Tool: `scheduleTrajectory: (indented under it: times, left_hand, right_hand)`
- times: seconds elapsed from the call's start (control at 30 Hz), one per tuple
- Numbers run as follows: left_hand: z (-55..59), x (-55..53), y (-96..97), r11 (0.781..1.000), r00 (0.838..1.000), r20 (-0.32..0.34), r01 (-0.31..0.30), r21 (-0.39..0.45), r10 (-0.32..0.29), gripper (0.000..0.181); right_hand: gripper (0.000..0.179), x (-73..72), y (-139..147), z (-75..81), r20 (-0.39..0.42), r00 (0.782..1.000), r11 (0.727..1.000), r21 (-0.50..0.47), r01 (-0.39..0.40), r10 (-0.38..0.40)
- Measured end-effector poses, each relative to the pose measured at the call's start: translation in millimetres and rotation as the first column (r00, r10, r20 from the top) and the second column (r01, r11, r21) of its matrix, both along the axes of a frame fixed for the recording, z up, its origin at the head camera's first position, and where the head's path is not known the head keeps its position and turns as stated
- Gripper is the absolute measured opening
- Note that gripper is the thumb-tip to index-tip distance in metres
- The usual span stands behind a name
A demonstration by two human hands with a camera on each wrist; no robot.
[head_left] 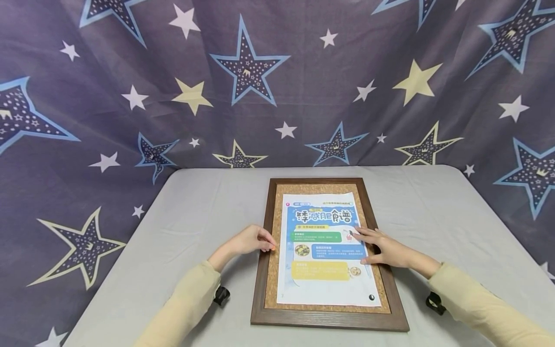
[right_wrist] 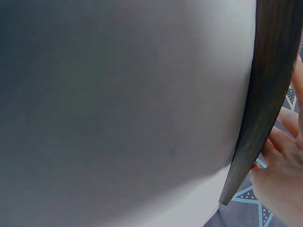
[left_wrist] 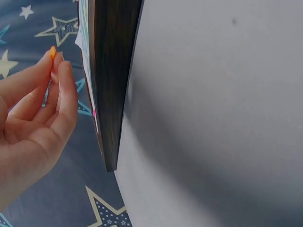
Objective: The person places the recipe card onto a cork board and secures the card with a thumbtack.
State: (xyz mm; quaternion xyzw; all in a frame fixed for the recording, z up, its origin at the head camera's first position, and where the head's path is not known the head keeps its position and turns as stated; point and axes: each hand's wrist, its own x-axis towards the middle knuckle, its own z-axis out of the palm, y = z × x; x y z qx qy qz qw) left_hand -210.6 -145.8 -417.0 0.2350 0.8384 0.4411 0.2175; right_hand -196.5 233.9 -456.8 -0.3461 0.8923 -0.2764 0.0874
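A corkboard (head_left: 270, 284) in a brown wooden frame lies on the table, with a printed poster (head_left: 329, 294) on it. The left hand (head_left: 251, 239) is over the board's left edge, pinching a small orange pushpin (left_wrist: 52, 52) between thumb and fingertips; its point is hidden. Spread fingers of the right hand (head_left: 386, 248) rest on the poster's right edge, with the palm over the frame's right side. A pink round pin head (head_left: 288, 204) shows at the poster's upper left corner. Near its lower right corner is a dark round spot (head_left: 371, 297), too small to identify.
The grey-covered table (head_left: 204, 207) extends around the board. Behind it hangs a dark curtain (head_left: 303, 101) printed with stars. A black strap piece (head_left: 221, 296) sits under the left wrist and another black piece (head_left: 435, 303) under the right.
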Motion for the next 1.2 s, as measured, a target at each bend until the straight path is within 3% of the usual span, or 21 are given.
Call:
scheduleTrajectory:
  times: [0.13,0.2,0.53,0.83,1.2]
  left_hand:
    - [0.7,4.3,3.2,0.998,0.998,0.023,0.054,-0.021,-0.053,0.011]
    - [-6.8,2.7,3.4,0.996,0.996,0.034,0.08,-0.024,-0.08,0.01]
    - [-7.8,13.1,11.1,0.978,0.977,0.065,0.207,-0.032,-0.205,0.008]
    - [-6.5,22.2,17.0,0.964,0.962,0.094,0.261,-0.054,-0.255,0.006]
    - [-10.8,28.7,20.2,0.93,0.931,0.071,0.363,-0.062,-0.359,0.006]
  right_hand:
    - [0.072,-0.7,0.3,-1.2,-0.004,1.0,1.0,-0.006,0.001,-0.001]
    - [0.072,-0.9,0.4,-1.7,-0.006,1.0,1.0,-0.006,0.001,-0.001]
    - [0.071,0.2,0.1,-0.8,-0.005,1.0,1.0,-0.007,-0.005,0.005]
    - [0.071,0.5,0.8,-1.6,-0.007,1.0,1.0,-0.01,0.002,-0.002]
    - [0.071,0.1,-0.2,-0.8,-0.005,1.0,1.0,-0.007,0.001,-0.001]
